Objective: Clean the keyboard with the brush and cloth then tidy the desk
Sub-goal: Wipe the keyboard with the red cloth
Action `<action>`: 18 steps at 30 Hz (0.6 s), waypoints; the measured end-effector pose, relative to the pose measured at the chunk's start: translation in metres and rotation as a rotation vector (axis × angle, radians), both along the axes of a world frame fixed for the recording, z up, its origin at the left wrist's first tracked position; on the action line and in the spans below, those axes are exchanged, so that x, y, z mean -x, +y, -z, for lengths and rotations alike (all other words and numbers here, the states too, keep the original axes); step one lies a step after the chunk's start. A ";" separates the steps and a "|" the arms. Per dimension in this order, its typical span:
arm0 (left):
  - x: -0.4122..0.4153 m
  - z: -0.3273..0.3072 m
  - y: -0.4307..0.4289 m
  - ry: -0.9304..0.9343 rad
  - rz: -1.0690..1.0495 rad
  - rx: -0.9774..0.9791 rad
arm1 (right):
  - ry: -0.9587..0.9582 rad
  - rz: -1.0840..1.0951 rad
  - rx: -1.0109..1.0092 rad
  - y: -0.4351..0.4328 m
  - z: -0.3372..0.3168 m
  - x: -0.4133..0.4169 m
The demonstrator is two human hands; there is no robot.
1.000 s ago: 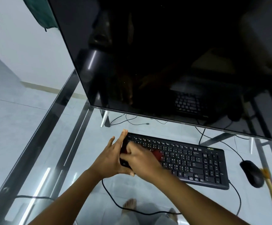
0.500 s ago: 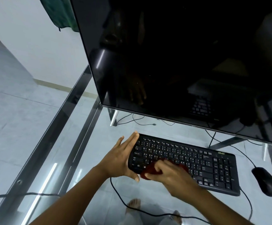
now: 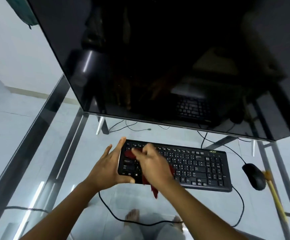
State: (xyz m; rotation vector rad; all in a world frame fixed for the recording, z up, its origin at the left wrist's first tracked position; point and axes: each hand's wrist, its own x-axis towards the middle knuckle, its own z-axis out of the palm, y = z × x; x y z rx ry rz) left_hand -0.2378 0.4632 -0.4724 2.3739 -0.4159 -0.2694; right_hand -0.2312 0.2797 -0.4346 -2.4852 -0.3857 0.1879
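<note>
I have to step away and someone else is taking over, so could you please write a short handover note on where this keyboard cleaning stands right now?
Left hand: open, braced against the left end of the keyboard, thumb under its front edge.
Right hand: shut on the red cloth, wiping the left part of the keys; its motion is blurred.
Brush: lying on the glass desk to the right of the mouse, not in use.
Done: cloth wiping is under way; whether brushing happened cannot be told.
Left: wipe the remaining keys toward the right end, then tidy the desk.
</note>
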 end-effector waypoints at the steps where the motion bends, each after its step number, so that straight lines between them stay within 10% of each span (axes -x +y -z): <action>1: 0.000 -0.001 0.000 0.008 -0.010 0.004 | 0.029 0.097 0.005 -0.005 0.004 -0.013; 7: 0.001 0.000 0.000 0.003 -0.015 -0.015 | -0.019 -0.083 0.029 0.026 0.002 -0.003; 13: -0.001 -0.003 -0.001 0.035 -0.012 -0.004 | 0.008 0.305 0.123 -0.005 -0.009 -0.040; 18: 0.000 0.000 0.000 -0.002 0.002 -0.017 | 0.190 -0.047 -0.106 0.019 -0.002 0.007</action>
